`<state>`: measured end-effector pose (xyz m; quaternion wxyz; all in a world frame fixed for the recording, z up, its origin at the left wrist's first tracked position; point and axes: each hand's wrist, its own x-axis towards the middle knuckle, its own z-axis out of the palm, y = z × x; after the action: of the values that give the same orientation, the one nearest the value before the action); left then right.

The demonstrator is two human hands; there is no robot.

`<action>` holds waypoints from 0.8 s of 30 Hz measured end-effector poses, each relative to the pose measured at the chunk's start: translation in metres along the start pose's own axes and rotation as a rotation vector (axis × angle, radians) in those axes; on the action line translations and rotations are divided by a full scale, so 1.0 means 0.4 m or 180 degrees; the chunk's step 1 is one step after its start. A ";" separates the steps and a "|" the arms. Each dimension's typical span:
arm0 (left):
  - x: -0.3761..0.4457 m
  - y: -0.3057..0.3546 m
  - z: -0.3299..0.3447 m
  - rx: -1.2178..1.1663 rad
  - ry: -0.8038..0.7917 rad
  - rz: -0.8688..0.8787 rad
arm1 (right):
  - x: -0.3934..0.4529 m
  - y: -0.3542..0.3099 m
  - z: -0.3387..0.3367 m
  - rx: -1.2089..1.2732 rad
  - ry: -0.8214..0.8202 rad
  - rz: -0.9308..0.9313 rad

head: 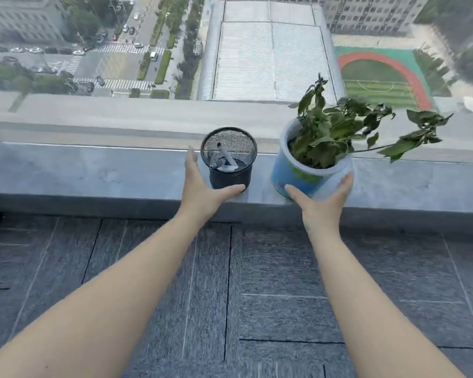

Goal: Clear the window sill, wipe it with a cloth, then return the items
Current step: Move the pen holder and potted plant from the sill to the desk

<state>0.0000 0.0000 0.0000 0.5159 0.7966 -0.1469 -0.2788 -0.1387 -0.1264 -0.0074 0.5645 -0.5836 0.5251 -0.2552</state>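
A black mesh pen holder with a grey pen inside stands on the grey window sill. My left hand is spread around it: the fingers are just off its left side and the thumb lies on the sill at its base. To the right, at the sill's front edge, is a blue-and-white plant pot holding a droopy green plant. My right hand cups the pot from the front, thumb at its base and fingers by its right wall. Neither hand is closed on anything.
The window glass rises directly behind the sill, with an outer concrete ledge and a city street far below. Dark grey carpet tiles cover the floor under my arms. The sill stretches bare to the left and right of the two items.
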 end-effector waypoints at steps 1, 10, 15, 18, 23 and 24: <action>0.012 -0.006 0.009 -0.0077 0.0000 0.0086 | 0.012 0.001 0.007 0.0045 -0.0082 -0.0065; 0.092 -0.041 0.038 -0.0388 0.0096 -0.0020 | 0.085 0.021 0.026 0.0330 -0.0041 -0.0691; 0.101 -0.046 0.046 -0.0246 0.0306 0.0053 | 0.105 0.043 0.033 0.0240 0.0095 -0.0881; 0.094 -0.039 0.047 -0.0173 0.0380 0.0101 | 0.106 0.047 0.038 0.0263 0.0134 -0.0969; 0.058 -0.028 0.042 -0.0068 0.0380 0.0064 | 0.083 0.034 0.048 0.0398 0.0123 -0.1059; 0.049 -0.023 0.040 -0.0074 0.0381 0.0039 | 0.073 0.030 0.051 0.0427 0.0116 -0.1044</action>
<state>0.0056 -0.0182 -0.0192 0.5347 0.8049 -0.1173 -0.2291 -0.1151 -0.1425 -0.0317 0.5433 -0.6177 0.4149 -0.3888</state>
